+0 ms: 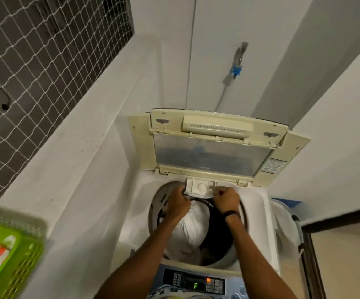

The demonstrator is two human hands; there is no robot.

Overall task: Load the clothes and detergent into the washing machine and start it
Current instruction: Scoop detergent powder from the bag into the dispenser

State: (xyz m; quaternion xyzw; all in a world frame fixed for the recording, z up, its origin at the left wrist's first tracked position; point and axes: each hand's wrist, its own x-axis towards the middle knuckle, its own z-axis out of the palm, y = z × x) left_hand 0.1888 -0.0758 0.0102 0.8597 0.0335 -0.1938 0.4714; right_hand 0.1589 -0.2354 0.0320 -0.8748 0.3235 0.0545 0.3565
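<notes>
Detergent drawer (200, 187) held by left grip (178, 203); right grip (226, 199) likewise

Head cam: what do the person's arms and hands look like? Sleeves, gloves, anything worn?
Left hand and right hand are bare: no gloves, and no rings that show. The forearms have no sleeves in frame. The only item worn is a thin black band around the right wrist.

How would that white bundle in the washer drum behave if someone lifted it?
The white bundle is creased cloth, so it would probably sag and drape rather than hold shape. It looks puffy, so it is likely light for its size. Being soft, it seems hardly fragile.
</notes>
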